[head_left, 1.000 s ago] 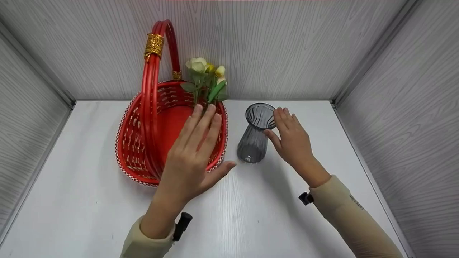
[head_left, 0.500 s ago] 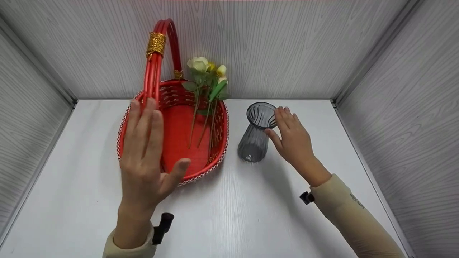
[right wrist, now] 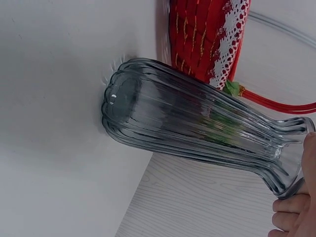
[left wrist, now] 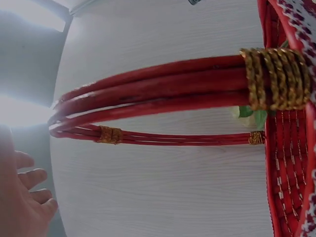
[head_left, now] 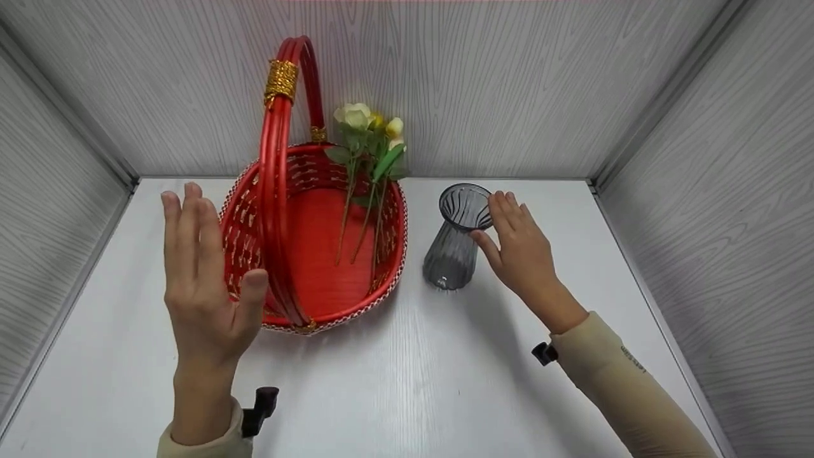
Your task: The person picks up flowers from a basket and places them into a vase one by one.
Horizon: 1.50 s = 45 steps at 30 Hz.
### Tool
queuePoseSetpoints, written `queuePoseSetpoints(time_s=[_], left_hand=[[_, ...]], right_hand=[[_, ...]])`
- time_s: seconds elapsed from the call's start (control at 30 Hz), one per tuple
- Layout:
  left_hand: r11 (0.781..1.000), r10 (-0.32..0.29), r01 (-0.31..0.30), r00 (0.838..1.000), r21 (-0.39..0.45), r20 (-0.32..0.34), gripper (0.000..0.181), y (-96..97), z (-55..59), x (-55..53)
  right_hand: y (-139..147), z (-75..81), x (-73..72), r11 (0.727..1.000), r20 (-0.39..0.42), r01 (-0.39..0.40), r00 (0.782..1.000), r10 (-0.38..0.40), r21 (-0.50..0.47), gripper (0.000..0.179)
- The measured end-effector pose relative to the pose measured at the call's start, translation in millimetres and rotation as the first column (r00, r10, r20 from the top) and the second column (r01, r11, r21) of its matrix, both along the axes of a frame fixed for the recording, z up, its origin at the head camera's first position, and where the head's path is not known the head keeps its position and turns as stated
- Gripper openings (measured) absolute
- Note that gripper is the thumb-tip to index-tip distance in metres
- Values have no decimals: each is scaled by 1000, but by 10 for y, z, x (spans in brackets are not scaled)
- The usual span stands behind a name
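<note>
My left hand is raised beside the left side of a red woven basket, its fingers straight and nothing in it. In the left wrist view, fingers of this hand show near the basket's tall handle. White and yellow flowers lean on the basket's back right rim, their stems inside. Right of the basket stands a grey ribbed glass vase. My right hand touches its flared rim from the right, fingers extended; in the right wrist view the thumb overlaps the rim.
A white table bears the basket and vase. Pale wood-grain panels enclose it, with a back wall close behind the basket and a side wall on the right.
My left hand has moved left from over the basket to beside it, uncovering the stems and the basket's inside. The right hand and vase stay in place.
</note>
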State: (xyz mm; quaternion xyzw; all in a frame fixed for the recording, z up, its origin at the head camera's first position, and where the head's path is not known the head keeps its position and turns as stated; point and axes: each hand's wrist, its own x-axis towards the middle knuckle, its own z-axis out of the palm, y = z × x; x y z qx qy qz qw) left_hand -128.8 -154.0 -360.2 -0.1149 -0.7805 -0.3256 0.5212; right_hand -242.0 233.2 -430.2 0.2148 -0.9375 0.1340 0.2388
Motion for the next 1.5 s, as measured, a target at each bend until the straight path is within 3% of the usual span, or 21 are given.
queuePoseSetpoints(time_s=[0.17,0.33,0.67,0.93,1.17,1.3,1.5], left_hand=[[999,52,-51,996,-15,72,80,-149,-155,-82],[997,73,-66,981,-43,179,80,-306,-372,-182],[993,108,-84,929,-82,354,75,-507,-725,-381],[990,126,-84,875,-109,467,74,-640,-1023,-486],[993,110,-71,808,-91,579,76,-716,-1233,-561],[994,107,-66,753,-88,649,77,-754,-1325,-586],[997,69,-19,657,-74,751,79,-787,-1396,-591]], right_hand=[[1,-1,9,1000,19,6,1000,-6,-1,69],[-3,0,12,1000,11,3,1000,-3,-6,69],[-1,12,6,1000,5,11,1000,-10,-10,69],[4,-15,3,1000,-3,4,1000,-4,-6,69],[11,-26,11,1000,-16,3,1000,-3,-7,69],[5,-25,7,1000,-10,11,1000,-11,-3,70],[2,-28,4,1000,-9,16,1000,-16,0,70]])
